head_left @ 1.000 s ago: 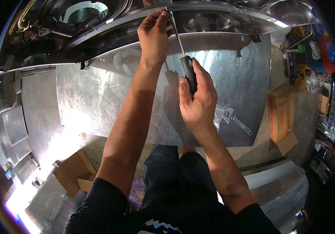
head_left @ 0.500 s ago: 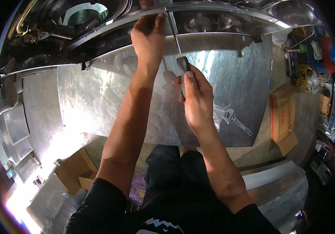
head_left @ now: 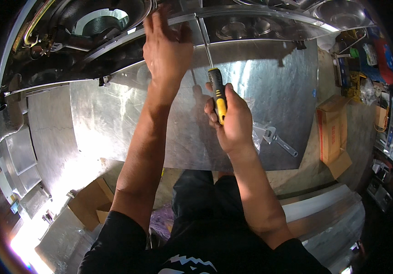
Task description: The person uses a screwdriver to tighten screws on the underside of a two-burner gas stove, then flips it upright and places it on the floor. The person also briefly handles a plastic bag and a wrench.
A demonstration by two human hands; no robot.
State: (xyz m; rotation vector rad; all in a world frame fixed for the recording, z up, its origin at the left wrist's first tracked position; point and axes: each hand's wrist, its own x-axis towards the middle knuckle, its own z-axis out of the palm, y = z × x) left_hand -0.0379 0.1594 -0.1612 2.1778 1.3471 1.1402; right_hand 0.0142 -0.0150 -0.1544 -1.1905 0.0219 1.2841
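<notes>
Screwdriver [head_left: 217, 93]: in my right hand [head_left: 234, 119], fingers curled round it, tip at the metal rail [head_left: 246, 10]. Left hand [head_left: 166, 52]: fingers loosely spread, seemingly empty. Brown carton [head_left: 89, 201], lower left: open; contents I cannot tell.

In your right hand [head_left: 235, 121] you grip a screwdriver [head_left: 218, 93] by its black and yellow handle, thumb along the right side, the shaft running up to the shiny rail [head_left: 260, 13] of the dark metal frame [head_left: 128, 55] past the sheet's far edge. Your left hand [head_left: 166, 57] is slightly blurred, its fingers stretched up over that rail just left of the shaft; you can't tell whether they touch it. Under your hands is a scratched metal sheet [head_left: 114, 118], with an adjustable wrench [head_left: 279, 141] near its near right corner and clear plastic [head_left: 256, 138] beside the wrench's head. A cardboard box [head_left: 331, 130] lies off the sheet's right edge.
</notes>
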